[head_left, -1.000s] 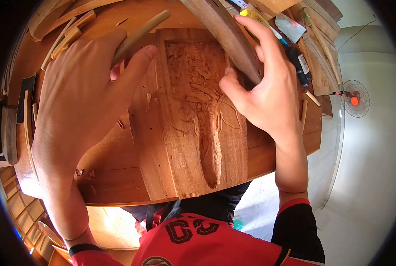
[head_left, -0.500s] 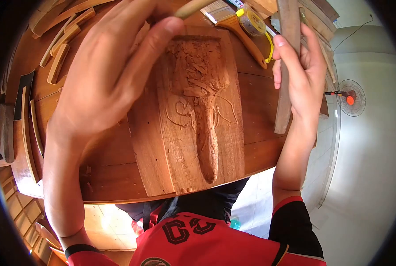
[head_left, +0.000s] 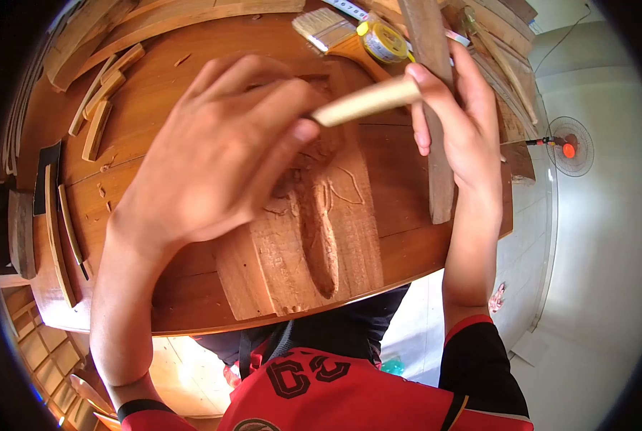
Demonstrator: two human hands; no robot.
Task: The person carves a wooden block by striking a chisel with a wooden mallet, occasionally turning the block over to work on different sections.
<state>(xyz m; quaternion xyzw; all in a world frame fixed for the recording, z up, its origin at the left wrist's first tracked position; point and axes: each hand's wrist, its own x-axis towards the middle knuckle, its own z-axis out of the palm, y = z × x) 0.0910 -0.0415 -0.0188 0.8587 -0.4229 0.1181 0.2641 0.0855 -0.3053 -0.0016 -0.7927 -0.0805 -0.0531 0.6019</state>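
Observation:
My left hand (head_left: 224, 158) is closed around a chisel with a pale wooden handle (head_left: 367, 102); its blade is hidden behind the hand. The handle points right, and its end meets or overlaps a long wooden bar (head_left: 439, 172) near my right thumb. Fingers and thumb of my right hand (head_left: 464, 118) wrap the bar, which stands lengthwise across the view. Below my left hand lies a carved wooden board (head_left: 353, 244) with a long gouged groove and curling lines cut into it. The hand covers most of the board's rough upper hollow.
A brush (head_left: 335, 36) and a yellow tape measure (head_left: 384, 42) lie beyond the board. Short wooden strips (head_left: 98, 129) and longer ones (head_left: 58, 237) lie on the table (head_left: 184, 294) at left. More wood pieces (head_left: 504, 65) are stacked at far right. A fan (head_left: 569, 147) stands beyond.
My left hand has come down and to the right over the board, bringing the chisel handle beside the bar. The brush shows more fully, and the view has shifted somewhat.

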